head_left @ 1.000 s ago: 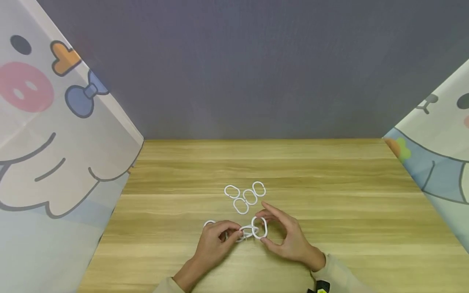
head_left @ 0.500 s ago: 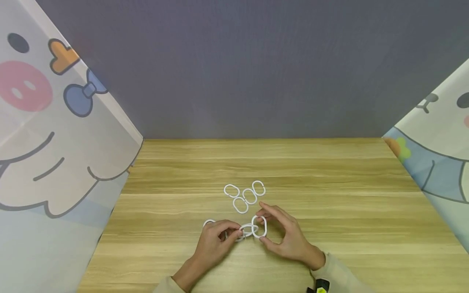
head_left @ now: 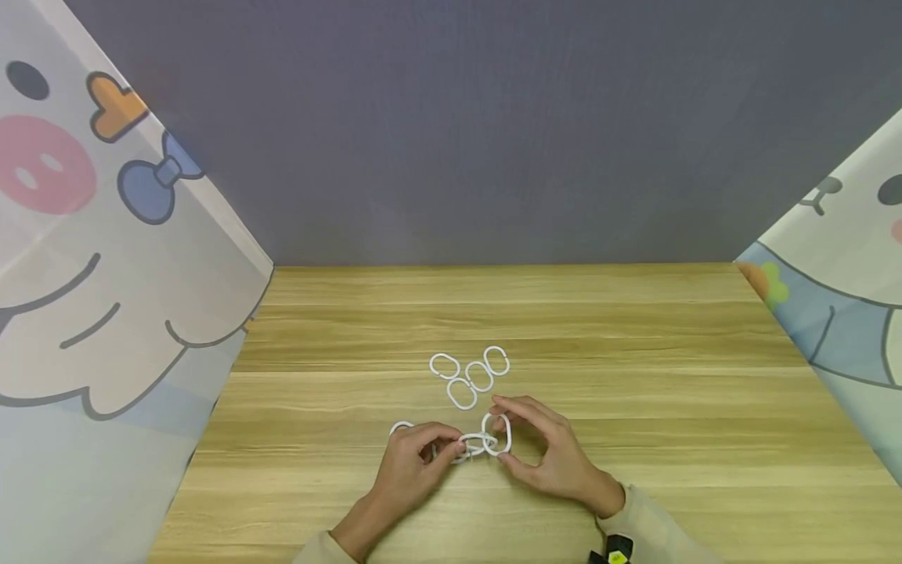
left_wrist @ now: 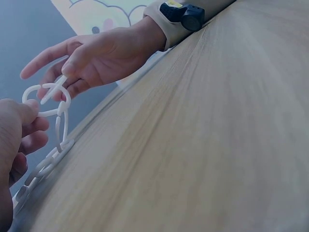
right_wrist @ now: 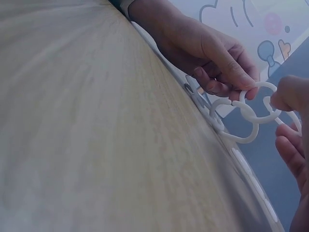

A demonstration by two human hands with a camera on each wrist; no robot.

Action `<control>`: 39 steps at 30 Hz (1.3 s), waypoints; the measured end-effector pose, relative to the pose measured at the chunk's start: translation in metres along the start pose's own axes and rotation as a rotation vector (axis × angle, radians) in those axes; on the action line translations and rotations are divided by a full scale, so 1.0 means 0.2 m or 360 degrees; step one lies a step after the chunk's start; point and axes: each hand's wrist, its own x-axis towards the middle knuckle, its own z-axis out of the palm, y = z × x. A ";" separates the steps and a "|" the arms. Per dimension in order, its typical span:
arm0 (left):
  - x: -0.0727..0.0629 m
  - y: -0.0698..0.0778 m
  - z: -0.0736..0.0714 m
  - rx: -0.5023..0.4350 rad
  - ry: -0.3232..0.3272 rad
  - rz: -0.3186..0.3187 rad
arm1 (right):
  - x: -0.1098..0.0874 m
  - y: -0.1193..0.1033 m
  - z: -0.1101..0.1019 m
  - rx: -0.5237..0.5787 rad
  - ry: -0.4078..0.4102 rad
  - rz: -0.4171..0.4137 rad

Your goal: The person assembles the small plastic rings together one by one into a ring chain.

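My left hand (head_left: 416,464) pinches a white oval link (left_wrist: 66,93) between thumb and fingertips. From that link a chain of several white links (left_wrist: 64,126) hangs down to the table, and part of it lies behind the left hand. One end link (head_left: 402,425) shows beyond the left knuckles in the head view. Opposite, my right hand (head_left: 553,454) holds another white oval link (head_left: 510,435) between thumb and fingers, with its index finger stretched out. In both wrist views this link has a narrow gap side and crosses the loop of the left hand's link.
Several loose white links lie close together on the wooden table (head_left: 634,352) just beyond the hands, among them a left link (head_left: 445,355) and a right link (head_left: 496,347). A grey panel (head_left: 493,141) stands behind the table, with cartoon-printed panels (head_left: 176,290) at both sides.
The hands stay nearly in place. My right index finger has bent slightly inward toward the link, and the whole head view has shifted a little.
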 end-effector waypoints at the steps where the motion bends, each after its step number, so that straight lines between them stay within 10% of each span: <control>1: 0.00 0.00 0.00 -0.0003 0.0000 -0.0001 | 0.00 0.00 0.00 0.0010 0.0011 0.0011; 20: 0.00 0.00 0.00 -0.0021 0.0021 -0.0019 | 0.01 0.00 -0.01 0.0068 0.0372 0.0198; 39: 0.00 0.00 0.00 -0.0034 0.0032 -0.0003 | 0.00 -0.01 -0.01 0.0091 0.0382 0.0416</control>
